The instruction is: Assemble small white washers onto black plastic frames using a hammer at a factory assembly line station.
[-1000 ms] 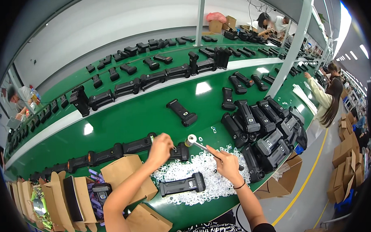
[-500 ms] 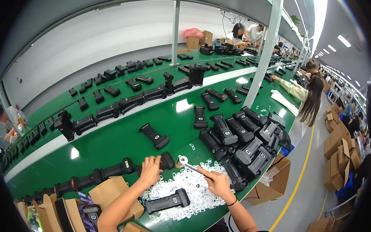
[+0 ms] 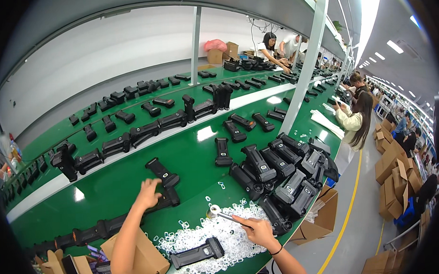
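Note:
My left hand (image 3: pixel 148 193) has its fingers apart, with nothing in them. It hovers at a black handle-shaped device (image 3: pixel 163 173) lying on the green table, and beside another black device (image 3: pixel 169 198) at the end of a row. My right hand (image 3: pixel 257 232) grips a thin dark-handled tool (image 3: pixel 233 218). The tool's far end meets a small round white ring-like piece (image 3: pixel 214 211); how they join is too small to tell. Below the tool spreads a heap of small clear and white plastic pieces (image 3: pixel 194 239). One black device (image 3: pixel 198 253) lies on this heap.
A pile of black devices (image 3: pixel 283 168) stands to the right. Open cardboard boxes (image 3: pixel 149 260) sit at the near left edge. A white strip (image 3: pixel 47 189) carries more devices. A grey post (image 3: pixel 306 61) rises behind the pile. A co-worker (image 3: pixel 356 120) stands further along the table.
My left hand has moved left, away from the white pieces, and let go of a black device, which now lies at the row's end. My right hand stays near the heap with the tool.

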Action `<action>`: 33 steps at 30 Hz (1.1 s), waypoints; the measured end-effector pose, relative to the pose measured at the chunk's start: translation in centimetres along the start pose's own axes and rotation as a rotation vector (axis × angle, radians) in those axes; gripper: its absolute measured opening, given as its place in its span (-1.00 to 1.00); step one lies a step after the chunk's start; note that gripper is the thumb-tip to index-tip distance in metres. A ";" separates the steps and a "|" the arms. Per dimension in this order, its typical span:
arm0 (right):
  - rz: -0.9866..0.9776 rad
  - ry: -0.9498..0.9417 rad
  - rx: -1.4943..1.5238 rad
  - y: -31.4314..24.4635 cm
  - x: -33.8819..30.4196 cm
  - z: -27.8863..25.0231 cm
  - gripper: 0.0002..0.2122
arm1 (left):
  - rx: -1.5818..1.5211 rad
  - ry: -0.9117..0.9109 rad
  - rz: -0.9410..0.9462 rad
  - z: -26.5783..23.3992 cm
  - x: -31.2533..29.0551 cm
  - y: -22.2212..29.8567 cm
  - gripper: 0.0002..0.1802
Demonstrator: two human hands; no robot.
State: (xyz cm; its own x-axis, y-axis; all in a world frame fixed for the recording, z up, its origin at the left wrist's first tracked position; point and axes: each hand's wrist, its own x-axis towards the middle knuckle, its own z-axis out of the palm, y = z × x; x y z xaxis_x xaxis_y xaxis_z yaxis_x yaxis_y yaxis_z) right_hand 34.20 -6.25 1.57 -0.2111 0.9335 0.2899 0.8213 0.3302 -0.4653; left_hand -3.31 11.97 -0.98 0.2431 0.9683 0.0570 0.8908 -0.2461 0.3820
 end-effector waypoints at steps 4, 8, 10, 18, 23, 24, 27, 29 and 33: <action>0.012 -0.024 -0.016 -1.1 -0.1 -0.8 -0.44 | 0.535 0.330 0.508 -0.5 4.9 -1.4 -0.53; 0.041 -0.040 -0.032 -1.6 -0.1 -0.8 -0.44 | 0.581 -0.105 0.506 -0.5 7.5 -2.2 -0.64; 0.028 -0.013 -0.003 -1.5 0.1 -0.4 -0.44 | 0.424 -0.059 0.451 -1.9 7.2 -1.8 -0.49; 0.007 0.026 -0.016 -2.6 1.4 -1.1 -0.48 | 0.093 -0.145 0.357 -1.0 -6.3 6.9 -0.21; -0.223 0.266 0.378 -4.7 2.7 -0.6 -0.50 | -0.243 -0.065 0.261 1.0 -8.7 5.7 -0.25; -0.242 0.223 0.375 -4.4 2.9 0.5 -0.49 | -0.416 0.025 0.268 1.0 -8.5 5.7 -0.34; -0.260 -0.040 -0.105 -3.9 3.0 1.1 -0.46 | -0.554 0.102 0.228 0.9 -9.0 6.2 -0.49; -0.254 -0.057 -0.150 -4.4 3.5 0.1 -0.47 | -0.542 0.098 0.203 1.5 -9.6 6.2 -0.72; -0.113 0.152 0.311 -3.4 4.2 2.4 -0.47 | -0.520 0.108 0.196 1.1 -9.4 7.1 -0.83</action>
State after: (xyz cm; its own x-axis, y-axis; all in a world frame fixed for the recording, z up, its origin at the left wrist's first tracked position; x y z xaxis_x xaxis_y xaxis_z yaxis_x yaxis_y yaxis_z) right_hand 29.31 -3.11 2.37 -0.1910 0.8649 0.4642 0.5919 0.4787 -0.6484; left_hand 1.17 1.06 0.19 0.3198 0.9122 0.2563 0.5198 -0.3950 0.7575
